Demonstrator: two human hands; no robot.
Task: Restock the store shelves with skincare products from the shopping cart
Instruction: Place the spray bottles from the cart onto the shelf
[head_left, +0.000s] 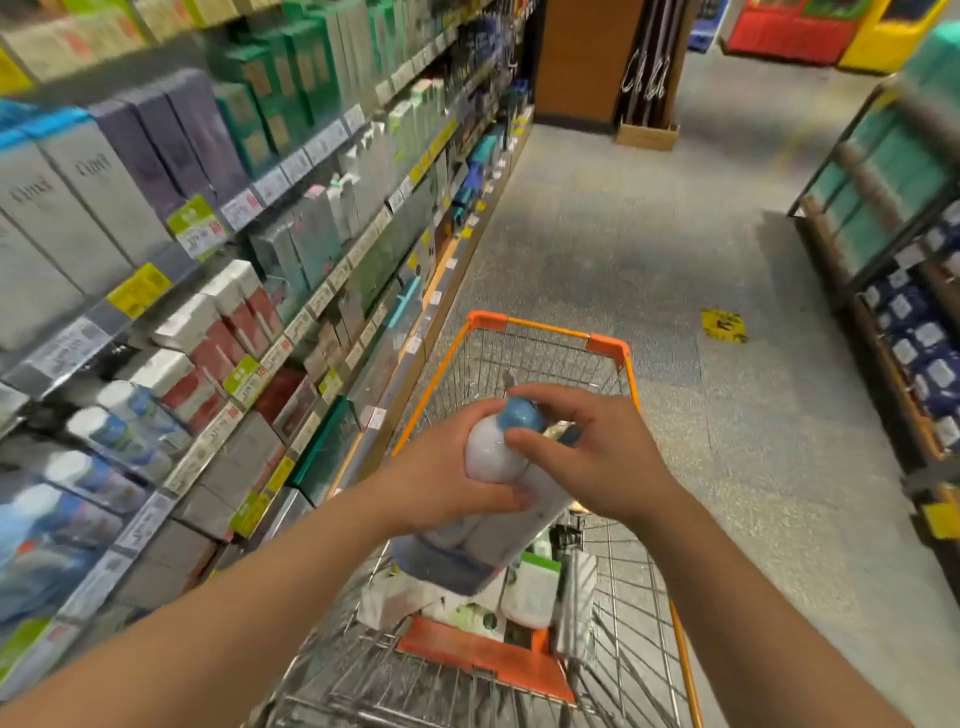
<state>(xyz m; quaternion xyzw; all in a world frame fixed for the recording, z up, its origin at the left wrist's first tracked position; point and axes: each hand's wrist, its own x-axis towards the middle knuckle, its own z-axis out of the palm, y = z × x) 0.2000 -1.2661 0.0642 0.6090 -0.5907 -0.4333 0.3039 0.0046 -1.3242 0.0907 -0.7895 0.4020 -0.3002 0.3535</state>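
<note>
Above the orange-rimmed wire shopping cart (550, 332) I hold a white bottle with a blue cap (488, 452). My left hand (441, 478) grips its body from the left. My right hand (587, 447) curls over the blue cap and shoulder from the right. Under the bottle, against my hands, sits a pale box with a blue end (467, 551); which hand carries it I cannot tell. Lower in the cart lie several white and green skincare packs (530, 592).
Store shelves (208, 291) packed with boxed skincare and price tags run along the left, with similar white bottles (119, 421) on a lower shelf. Another shelf unit (904, 270) stands at the right. Grey aisle floor (623, 234) stretches ahead to a wooden pillar (582, 62).
</note>
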